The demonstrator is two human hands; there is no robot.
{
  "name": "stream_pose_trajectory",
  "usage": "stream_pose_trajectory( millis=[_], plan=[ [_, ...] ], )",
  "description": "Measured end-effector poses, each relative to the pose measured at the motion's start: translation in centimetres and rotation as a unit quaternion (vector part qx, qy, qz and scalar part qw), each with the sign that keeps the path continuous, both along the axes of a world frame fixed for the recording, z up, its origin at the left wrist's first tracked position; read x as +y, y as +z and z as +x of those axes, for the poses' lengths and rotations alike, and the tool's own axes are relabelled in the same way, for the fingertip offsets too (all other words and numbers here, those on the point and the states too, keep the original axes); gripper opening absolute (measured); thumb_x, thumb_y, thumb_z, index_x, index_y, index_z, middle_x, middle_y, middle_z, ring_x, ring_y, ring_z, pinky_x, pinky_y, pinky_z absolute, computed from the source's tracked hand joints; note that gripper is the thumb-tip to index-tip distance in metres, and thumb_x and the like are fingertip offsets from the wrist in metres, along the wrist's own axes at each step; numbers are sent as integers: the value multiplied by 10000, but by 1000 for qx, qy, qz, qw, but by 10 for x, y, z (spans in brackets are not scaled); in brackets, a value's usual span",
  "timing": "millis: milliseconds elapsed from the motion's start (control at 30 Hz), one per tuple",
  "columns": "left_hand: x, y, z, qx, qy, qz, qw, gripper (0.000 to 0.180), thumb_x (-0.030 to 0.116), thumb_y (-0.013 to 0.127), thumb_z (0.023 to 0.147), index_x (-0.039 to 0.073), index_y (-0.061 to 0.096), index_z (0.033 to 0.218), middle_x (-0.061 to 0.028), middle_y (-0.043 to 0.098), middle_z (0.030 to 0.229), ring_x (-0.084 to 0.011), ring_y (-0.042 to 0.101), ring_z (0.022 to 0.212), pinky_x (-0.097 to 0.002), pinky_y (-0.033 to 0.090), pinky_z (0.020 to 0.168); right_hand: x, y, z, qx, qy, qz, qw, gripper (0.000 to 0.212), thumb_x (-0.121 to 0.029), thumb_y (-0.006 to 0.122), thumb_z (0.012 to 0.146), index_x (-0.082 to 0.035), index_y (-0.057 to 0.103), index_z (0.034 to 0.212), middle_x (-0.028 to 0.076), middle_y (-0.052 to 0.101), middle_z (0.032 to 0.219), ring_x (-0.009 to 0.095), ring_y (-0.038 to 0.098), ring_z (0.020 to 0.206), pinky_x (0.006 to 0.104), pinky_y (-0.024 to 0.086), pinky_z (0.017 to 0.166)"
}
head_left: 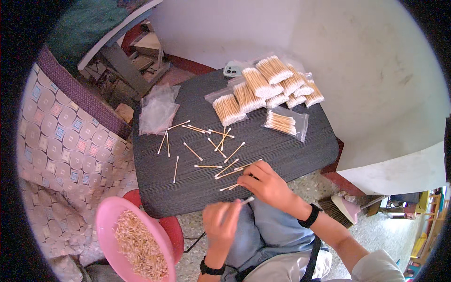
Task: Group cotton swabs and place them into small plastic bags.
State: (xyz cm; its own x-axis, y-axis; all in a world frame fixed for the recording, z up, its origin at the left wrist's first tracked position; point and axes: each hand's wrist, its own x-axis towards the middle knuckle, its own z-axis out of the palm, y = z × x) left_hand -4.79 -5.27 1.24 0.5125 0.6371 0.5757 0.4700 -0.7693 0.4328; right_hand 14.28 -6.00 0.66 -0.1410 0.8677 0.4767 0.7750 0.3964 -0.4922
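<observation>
My left hand (220, 224) is closed around a few cotton swabs, hovering at the table's near edge above my lap. Only their white tips (247, 200) stick out past the thumb and fingers. My right hand (270, 187) is bent low over the near edge, its fingertips pinching wooden-stick cotton swabs (229, 187) at the tabletop. Just beyond it lie more loose swabs (227, 168), scattered singly and crossed over the dark table (159, 188). How many swabs each hand holds is hidden by the fingers.
Filled bags of swabs (253, 96) are heaped at the table's far right, with one smaller bag (285, 123) in front. Clear plastic bags (159, 110) lie far left, a phone (232, 70) at the back. A pink basin (105, 225) of swabs stands lower left; a broom (340, 210) lies right.
</observation>
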Motion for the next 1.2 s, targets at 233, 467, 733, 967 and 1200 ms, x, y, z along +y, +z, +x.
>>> stream_pose_trajectory(
  millis=[233,467,733,967,1200],
  plan=[
    [43,0,-4,-3,25,-73,997,263,28,700,783,89,686,1039,-56,565,887,-241,546,800,-374,433,736,6,2,-1,91,7,-24,996,124,-80,655,780,-43,618,892,88,558,901,271,544,884,370,464,800],
    [54,-4,7,28,0,-113,993,290,32,689,776,110,687,1055,-40,554,924,-240,532,872,-383,429,775,6,-2,1,99,-15,-13,995,141,-54,673,766,-21,623,893,93,563,899,286,546,868,374,472,771],
    [56,-1,3,56,-38,-81,994,292,39,687,782,123,687,1062,-20,561,929,-230,536,878,-374,417,779,5,-4,0,117,-37,-10,992,214,-43,666,765,-17,639,976,107,567,937,290,553,898,379,477,786],
    [56,-10,0,-43,-14,-127,991,233,48,672,809,79,673,1040,-49,590,894,-246,546,839,-356,436,750,-1,6,-3,38,-29,1,999,303,-30,668,757,-36,645,1059,103,569,1014,292,547,971,385,473,857],
    [57,-6,8,0,38,-143,989,162,72,682,811,58,651,970,-76,573,831,-272,540,817,-378,439,730,-3,-1,1,46,-15,-29,998,358,-47,676,716,-38,653,1073,106,560,1043,291,541,1004,385,468,882]
  ],
)
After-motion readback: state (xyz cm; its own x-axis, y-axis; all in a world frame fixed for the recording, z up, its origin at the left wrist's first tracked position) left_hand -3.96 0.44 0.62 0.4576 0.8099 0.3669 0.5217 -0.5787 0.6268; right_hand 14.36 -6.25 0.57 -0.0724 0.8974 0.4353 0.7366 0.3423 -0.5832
